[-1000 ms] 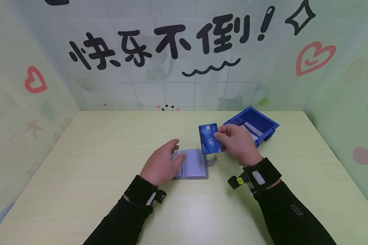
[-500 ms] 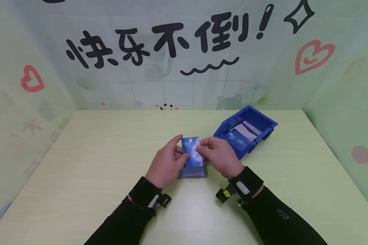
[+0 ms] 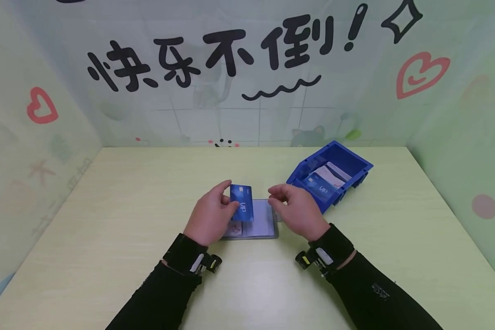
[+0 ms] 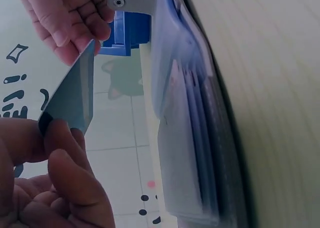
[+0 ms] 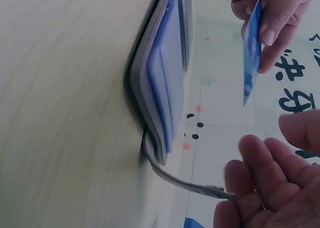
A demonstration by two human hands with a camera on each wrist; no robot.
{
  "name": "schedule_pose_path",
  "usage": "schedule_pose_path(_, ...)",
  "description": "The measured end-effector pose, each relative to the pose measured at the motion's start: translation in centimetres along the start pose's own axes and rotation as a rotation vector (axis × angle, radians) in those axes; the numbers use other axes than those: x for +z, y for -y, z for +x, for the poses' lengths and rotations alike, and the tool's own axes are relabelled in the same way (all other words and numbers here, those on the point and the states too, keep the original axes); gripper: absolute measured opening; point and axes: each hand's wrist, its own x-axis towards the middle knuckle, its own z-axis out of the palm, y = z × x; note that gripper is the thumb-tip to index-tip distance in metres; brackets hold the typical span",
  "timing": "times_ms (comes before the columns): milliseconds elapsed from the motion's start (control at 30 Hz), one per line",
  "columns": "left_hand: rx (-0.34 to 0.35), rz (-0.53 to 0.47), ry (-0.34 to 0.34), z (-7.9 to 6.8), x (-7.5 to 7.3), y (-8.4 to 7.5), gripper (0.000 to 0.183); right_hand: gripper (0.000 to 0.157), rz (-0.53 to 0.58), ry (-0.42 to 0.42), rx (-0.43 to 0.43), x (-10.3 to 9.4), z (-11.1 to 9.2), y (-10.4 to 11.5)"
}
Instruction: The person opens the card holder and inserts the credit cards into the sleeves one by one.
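My left hand [image 3: 208, 215] pinches a blue VIP card [image 3: 242, 203] between thumb and fingers, above the left part of an unfolded card holder [image 3: 265, 220]. The holder lies on the table with its clear sleeves showing; the left wrist view shows several sleeve pages [image 4: 182, 148] standing apart in layers. To the holder's right is my right hand [image 3: 298, 207], its fingers loosely bent with nothing between them. A grey snap strap [image 5: 182, 180] reaches from the holder to beside the right fingers [image 5: 247, 185]; whether they touch it I cannot tell.
A blue plastic bin [image 3: 342, 153] stands behind the right hand at the back right, with another blue VIP card [image 3: 319, 185] and some pale cards [image 3: 330, 175] in it. Printed cloth walls [image 3: 247, 123] close off the table's back and sides.
The right hand brought the blue VIP card left from beside the bin to over the card holder. The left hand took it, moved slightly left, and the right hand let go.
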Motion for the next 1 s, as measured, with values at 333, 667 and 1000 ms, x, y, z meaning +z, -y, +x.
schedule_pose_path(333, -0.039, 0.1, 0.025, 0.4, -0.5, 0.8, 0.055, 0.04, -0.264, 0.222, 0.016, 0.5, 0.0, -0.1)
schedule_pose_path(667, -0.052, 0.158, 0.049, 0.4, -0.2, 1.0, 0.055, 0.041, -0.308, 0.248, 0.025, 0.6, 0.1, -0.2)
schedule_pose_path(1000, -0.059, 0.205, 0.059, 0.4, 0.3, 1.2, 0.053, 0.042, -0.328, 0.252, 0.029, 0.6, 0.1, -0.4)
